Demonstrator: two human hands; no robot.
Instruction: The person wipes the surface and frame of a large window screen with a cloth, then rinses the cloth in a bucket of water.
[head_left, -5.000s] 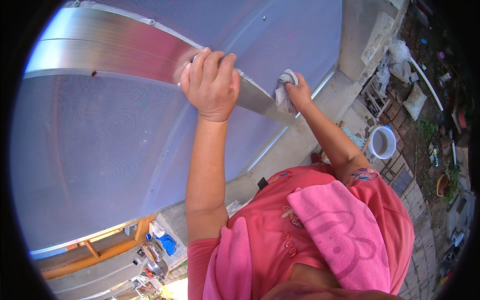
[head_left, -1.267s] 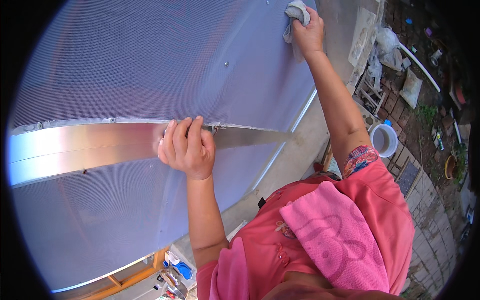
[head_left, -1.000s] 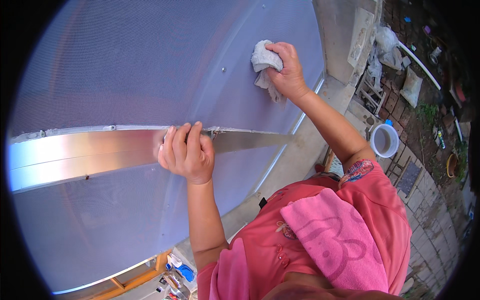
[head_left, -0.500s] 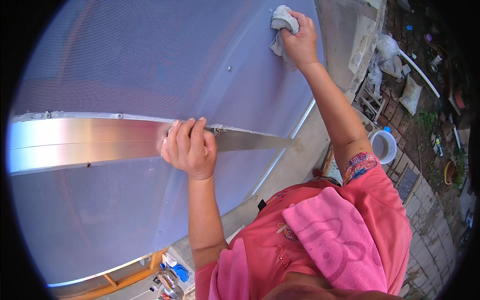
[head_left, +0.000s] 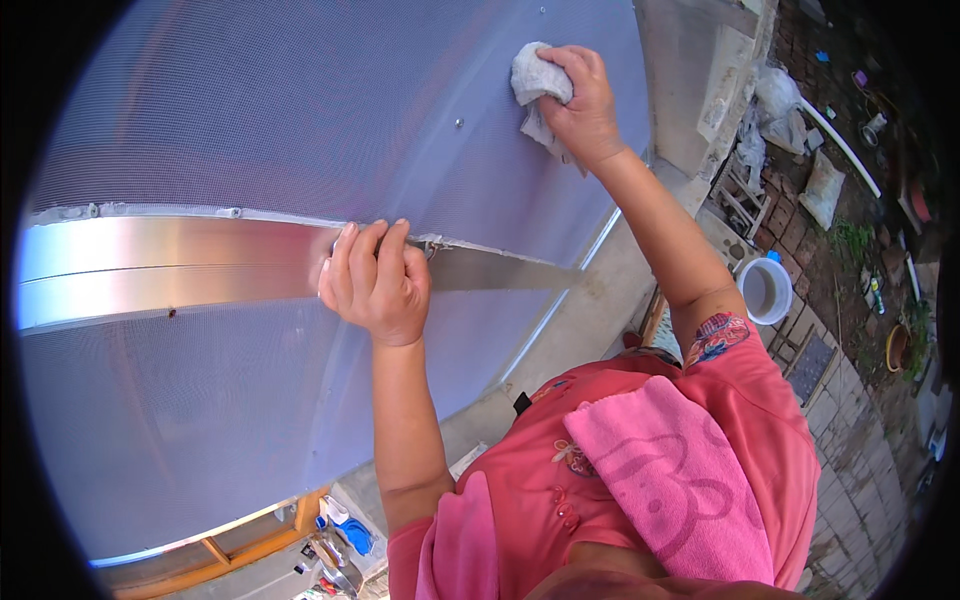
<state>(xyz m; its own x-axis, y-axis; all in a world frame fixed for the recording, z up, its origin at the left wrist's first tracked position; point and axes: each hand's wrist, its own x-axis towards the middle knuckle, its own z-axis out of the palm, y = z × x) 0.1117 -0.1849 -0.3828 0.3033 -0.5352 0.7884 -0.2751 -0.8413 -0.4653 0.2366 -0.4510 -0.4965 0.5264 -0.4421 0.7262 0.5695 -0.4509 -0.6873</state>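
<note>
A bunched pale grey rag (head_left: 542, 75) is in my right hand (head_left: 585, 108), pressed against the upper mesh screen (head_left: 300, 110) near its right side. My left hand (head_left: 375, 280) has its fingers curled over the lower edge of that screen, beside a small metal catch (head_left: 432, 247). Behind that hand runs a shiny metal strip (head_left: 170, 262), between the upper screen and a lower mesh panel (head_left: 190, 410). What the left fingertips touch behind the edge is hidden.
A pink towel (head_left: 665, 480) hangs over my chest. On the right, a white bucket (head_left: 766, 292) stands on paving beside plastic bags (head_left: 780, 110) and a white pipe (head_left: 842, 148). An orange-brown wooden frame (head_left: 225, 562) and a blue item (head_left: 355, 536) are at lower left.
My right hand has slid the rag left and slightly down over the mesh. The left hand keeps its place at the edge, and the screen edge appears slightly higher.
</note>
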